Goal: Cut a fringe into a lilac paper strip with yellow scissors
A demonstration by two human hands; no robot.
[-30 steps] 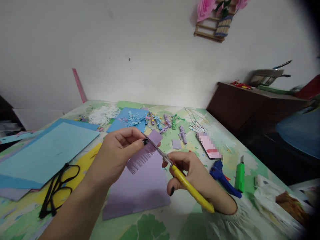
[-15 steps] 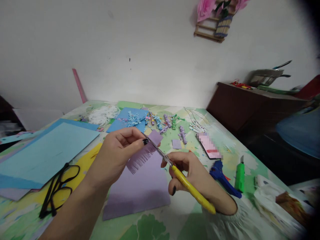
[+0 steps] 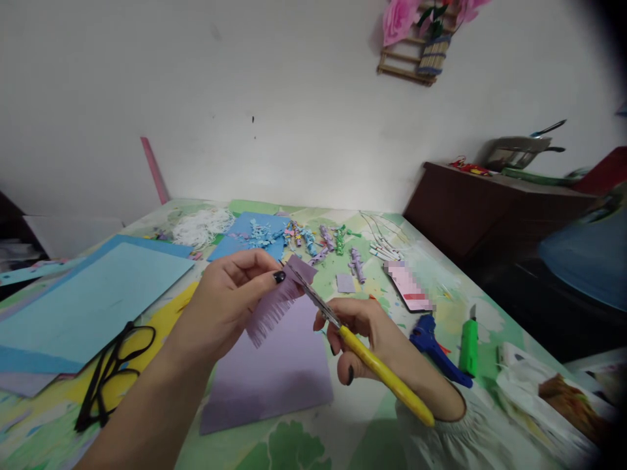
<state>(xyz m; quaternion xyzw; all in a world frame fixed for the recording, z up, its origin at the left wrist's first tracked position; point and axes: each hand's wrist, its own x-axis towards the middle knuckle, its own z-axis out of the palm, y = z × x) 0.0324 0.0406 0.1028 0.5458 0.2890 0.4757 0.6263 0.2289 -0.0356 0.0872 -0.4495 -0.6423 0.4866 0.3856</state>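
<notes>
Pinched in my left hand [image 3: 240,294] is a purple paper strip [image 3: 274,308] with a fringe of thin cuts along its lower edge. My right hand [image 3: 365,333] grips yellow-handled scissors [image 3: 386,375], whose blades lie across the strip near its uncut right end. Below both hands, a larger purple paper sheet [image 3: 274,378] rests on the table. A small purple paper square [image 3: 345,282] and a rolled, fringed purple paper piece [image 3: 357,264] lie beyond my right hand.
Black glasses [image 3: 115,372] and light blue sheets [image 3: 98,297] are at left. On the right lie a phone [image 3: 409,287], a blue glue gun [image 3: 435,349] and a green utility knife [image 3: 469,346]. Blue paper scraps [image 3: 264,232] and white string [image 3: 203,225] sit farther back.
The scissors' blades have shifted slightly on the strip, and the yellow handle has swung a little down and right. My left hand keeps its hold.
</notes>
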